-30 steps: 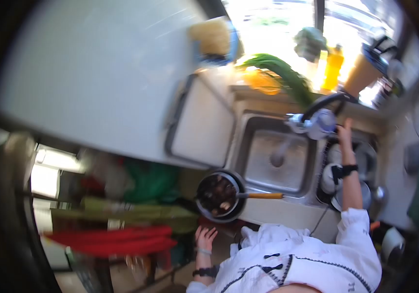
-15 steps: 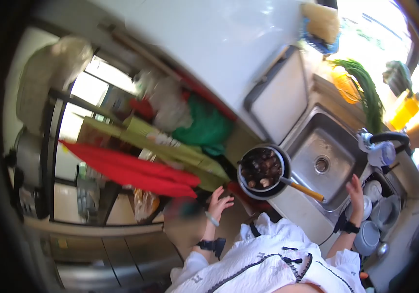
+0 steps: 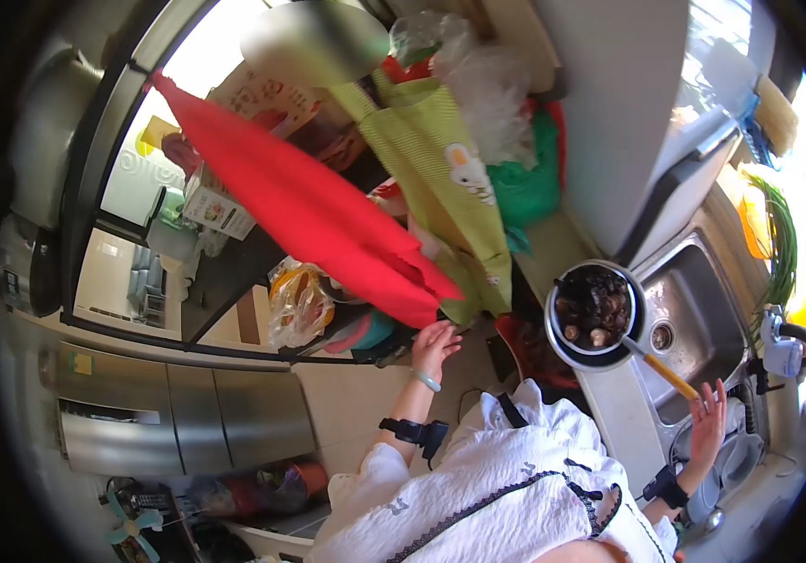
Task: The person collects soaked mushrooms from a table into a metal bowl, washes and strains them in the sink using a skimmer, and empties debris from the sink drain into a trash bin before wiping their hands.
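Note:
My left hand (image 3: pixel 434 347) is at the lower end of a hanging red cloth (image 3: pixel 319 211), its fingers loosely extended. Whether the fingertips touch the cloth I cannot tell. Right beside the cloth hangs a green apron (image 3: pixel 450 159) with a white rabbit print. My right hand (image 3: pixel 706 424) is raised with fingers spread, near the tip of a yellow handle (image 3: pixel 663 373). That handle belongs to a strainer resting in a round pot (image 3: pixel 558 349), which holds dark, wet pieces that look like mushrooms (image 3: pixel 593 305).
A steel sink (image 3: pixel 703 347) lies right of the pot, with bowls (image 3: pixel 703 497) near my right wrist. Green stalks (image 3: pixel 778 235) lie by the window. Plastic bags (image 3: pixel 487 89) and a green bag (image 3: pixel 530 178) sit behind the apron. A steel refrigerator (image 3: pixel 187 413) stands at left.
My view has turned left, so the pot and sink appear farther right. My left hand has come up to the red cloth's lower end. My right hand appears closer to the yellow handle.

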Demonstrator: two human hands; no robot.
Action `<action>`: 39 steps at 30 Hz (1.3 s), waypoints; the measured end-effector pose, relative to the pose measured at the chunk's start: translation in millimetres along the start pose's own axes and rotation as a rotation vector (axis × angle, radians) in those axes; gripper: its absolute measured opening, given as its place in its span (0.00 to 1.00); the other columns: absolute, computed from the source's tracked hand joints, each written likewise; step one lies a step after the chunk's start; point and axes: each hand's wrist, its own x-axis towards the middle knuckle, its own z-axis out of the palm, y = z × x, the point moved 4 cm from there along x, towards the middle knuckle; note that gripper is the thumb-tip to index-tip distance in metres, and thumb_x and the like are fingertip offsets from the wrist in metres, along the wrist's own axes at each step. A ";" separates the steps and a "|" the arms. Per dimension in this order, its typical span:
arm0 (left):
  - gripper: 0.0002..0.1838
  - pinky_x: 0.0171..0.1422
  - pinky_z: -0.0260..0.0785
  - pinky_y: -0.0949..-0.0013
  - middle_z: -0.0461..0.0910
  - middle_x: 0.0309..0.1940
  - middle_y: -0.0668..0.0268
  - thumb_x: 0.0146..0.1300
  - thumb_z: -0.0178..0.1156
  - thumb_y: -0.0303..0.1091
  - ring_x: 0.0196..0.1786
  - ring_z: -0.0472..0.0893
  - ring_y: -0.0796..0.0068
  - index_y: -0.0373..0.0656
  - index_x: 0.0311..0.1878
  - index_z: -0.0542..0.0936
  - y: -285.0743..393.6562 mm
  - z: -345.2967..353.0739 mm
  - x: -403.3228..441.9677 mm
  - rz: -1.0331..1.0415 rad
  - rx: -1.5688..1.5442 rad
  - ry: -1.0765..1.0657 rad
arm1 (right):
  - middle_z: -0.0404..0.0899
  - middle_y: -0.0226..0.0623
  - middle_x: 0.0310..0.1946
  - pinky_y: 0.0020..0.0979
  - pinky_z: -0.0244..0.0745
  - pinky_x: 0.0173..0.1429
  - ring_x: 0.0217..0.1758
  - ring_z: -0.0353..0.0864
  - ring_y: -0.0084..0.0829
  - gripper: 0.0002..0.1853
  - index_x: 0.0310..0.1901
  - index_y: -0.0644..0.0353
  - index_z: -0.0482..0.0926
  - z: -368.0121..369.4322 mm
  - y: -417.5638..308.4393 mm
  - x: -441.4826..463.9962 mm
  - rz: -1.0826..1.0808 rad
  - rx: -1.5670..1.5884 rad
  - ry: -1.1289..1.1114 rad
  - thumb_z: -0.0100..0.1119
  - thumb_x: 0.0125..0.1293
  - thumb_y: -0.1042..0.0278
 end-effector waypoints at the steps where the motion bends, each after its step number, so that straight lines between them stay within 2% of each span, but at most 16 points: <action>1: 0.19 0.38 0.73 0.73 0.75 0.38 0.63 0.55 0.60 0.29 0.35 0.77 0.74 0.40 0.49 0.67 0.8 -23.8 2.5 0.100 -0.057 0.198 | 0.63 0.40 0.59 0.32 0.58 0.63 0.61 0.64 0.34 0.25 0.62 0.61 0.57 -12.5 14.3 0.3 -0.001 -0.010 -0.003 0.48 0.64 0.69; 3: 0.27 0.40 0.70 0.71 0.72 0.35 0.65 0.51 0.64 0.29 0.37 0.74 0.73 0.40 0.52 0.63 -7.6 -61.0 15.8 0.249 0.057 0.388 | 0.62 0.39 0.59 0.32 0.57 0.63 0.61 0.64 0.30 0.26 0.63 0.60 0.55 -63.4 17.8 -11.3 -0.433 -1.026 0.534 0.48 0.64 0.71; 5: 0.30 0.45 0.66 0.67 0.71 0.34 0.65 0.50 0.65 0.30 0.41 0.71 0.71 0.42 0.55 0.61 37.8 -66.4 8.7 0.707 0.674 0.645 | 0.61 0.36 0.60 0.30 0.57 0.62 0.60 0.64 0.27 0.25 0.62 0.60 0.58 -55.1 7.8 -29.3 -0.516 -1.061 0.590 0.49 0.63 0.72; 7: 0.26 0.48 0.64 0.67 0.72 0.35 0.64 0.52 0.64 0.31 0.43 0.71 0.70 0.41 0.52 0.64 47.4 -82.3 29.9 0.774 0.695 0.552 | 0.62 0.34 0.59 0.28 0.58 0.60 0.59 0.65 0.26 0.22 0.59 0.59 0.62 -43.9 1.2 -57.9 -0.597 -0.574 0.822 0.50 0.62 0.73; 9: 0.18 0.52 0.60 0.66 0.75 0.39 0.61 0.54 0.62 0.33 0.46 0.71 0.67 0.39 0.47 0.71 52.6 -85.0 52.3 0.947 0.711 0.366 | 0.65 0.33 0.57 0.25 0.60 0.57 0.56 0.67 0.25 0.20 0.56 0.58 0.65 -39.0 -5.8 -78.8 -0.642 -0.650 0.865 0.51 0.61 0.73; 11: 0.09 0.49 0.63 0.68 0.77 0.37 0.58 0.60 0.55 0.33 0.42 0.73 0.69 0.37 0.39 0.75 50.3 -86.7 61.8 0.770 0.501 0.344 | 0.65 0.33 0.56 0.24 0.61 0.55 0.54 0.68 0.25 0.21 0.57 0.58 0.64 -20.8 -13.2 -100.0 -0.743 -0.866 1.005 0.51 0.61 0.73; 17: 0.16 0.39 0.64 0.73 0.78 0.28 0.63 0.68 0.43 0.38 0.32 0.73 0.77 0.35 0.36 0.75 69.4 -58.6 40.1 0.544 0.284 0.018 | 0.72 0.37 0.47 0.26 0.65 0.51 0.48 0.71 0.27 0.17 0.53 0.62 0.68 154.4 79.5 -68.1 -0.611 -0.972 0.563 0.48 0.64 0.66; 18: 0.14 0.34 0.64 0.66 0.75 0.24 0.52 0.66 0.46 0.37 0.26 0.74 0.62 0.35 0.37 0.74 63.4 -54.3 39.1 0.605 0.307 0.000 | 0.73 0.37 0.45 0.27 0.66 0.52 0.45 0.72 0.28 0.16 0.53 0.63 0.68 196.5 107.8 -54.5 -0.512 -0.939 0.424 0.47 0.65 0.66; 21: 0.12 0.34 0.65 0.64 0.75 0.29 0.51 0.65 0.47 0.36 0.29 0.75 0.53 0.36 0.40 0.73 85.1 -30.0 -9.1 0.705 0.429 -0.204 | 0.66 0.43 0.56 0.34 0.61 0.60 0.58 0.67 0.34 0.20 0.58 0.65 0.62 277.5 194.8 -24.3 -0.309 -0.923 -0.189 0.45 0.65 0.68; 23: 0.12 0.38 0.66 0.67 0.75 0.33 0.52 0.65 0.46 0.36 0.34 0.76 0.56 0.37 0.42 0.72 109.0 -13.7 -56.0 0.703 0.282 -0.489 | 0.57 0.44 0.63 0.35 0.56 0.63 0.64 0.59 0.35 0.29 0.63 0.64 0.54 323.3 231.9 -12.1 -0.334 -0.889 -0.322 0.46 0.65 0.59; 25: 0.13 0.50 0.64 0.72 0.76 0.39 0.61 0.65 0.47 0.34 0.45 0.74 0.73 0.35 0.45 0.72 94.5 -6.8 -83.1 0.757 0.201 -0.684 | 0.52 0.44 0.65 0.36 0.53 0.65 0.67 0.53 0.35 0.36 0.65 0.63 0.47 351.8 259.9 -11.1 -0.394 -0.564 -0.404 0.46 0.64 0.51; 27: 0.14 0.54 0.61 0.74 0.74 0.43 0.65 0.67 0.44 0.35 0.49 0.71 0.79 0.35 0.45 0.73 56.4 -7.7 -103.7 0.296 0.013 -0.982 | 0.61 0.45 0.59 0.33 0.56 0.63 0.62 0.62 0.36 0.33 0.64 0.64 0.51 348.5 295.0 -24.5 -0.198 -0.333 -0.401 0.44 0.65 0.51; 28: 0.14 0.49 0.63 0.76 0.75 0.39 0.67 0.68 0.42 0.35 0.44 0.72 0.83 0.36 0.43 0.74 63.7 -16.9 -116.2 0.291 -0.011 -0.765 | 0.66 0.44 0.55 0.32 0.60 0.59 0.57 0.66 0.34 0.28 0.60 0.65 0.57 346.1 306.8 -30.0 -0.223 -0.393 -0.360 0.43 0.66 0.54; 32: 0.16 0.35 0.66 0.73 0.76 0.20 0.64 0.66 0.44 0.35 0.28 0.76 0.77 0.34 0.31 0.76 83.7 -35.6 -136.3 0.441 -0.046 -0.627 | 0.76 0.40 0.40 0.28 0.69 0.45 0.41 0.74 0.29 0.17 0.46 0.66 0.72 363.2 314.3 -52.9 -0.515 -0.548 -0.206 0.38 0.68 0.63; 37: 0.14 0.32 0.64 0.70 0.75 0.20 0.58 0.65 0.45 0.34 0.25 0.76 0.67 0.35 0.30 0.75 106.2 -61.8 -147.1 0.531 0.091 -0.772 | 0.75 0.39 0.40 0.29 0.68 0.46 0.42 0.74 0.30 0.18 0.48 0.66 0.70 382.9 337.2 -81.1 -0.476 -0.289 -0.067 0.36 0.69 0.62; 39: 0.13 0.32 0.64 0.68 0.74 0.22 0.56 0.65 0.46 0.34 0.26 0.75 0.59 0.35 0.30 0.74 108.9 -78.0 -145.3 0.645 0.232 -0.766 | 0.74 0.39 0.42 0.31 0.67 0.49 0.45 0.72 0.30 0.19 0.49 0.67 0.69 388.3 342.0 -85.3 -0.615 -0.616 -0.087 0.34 0.69 0.59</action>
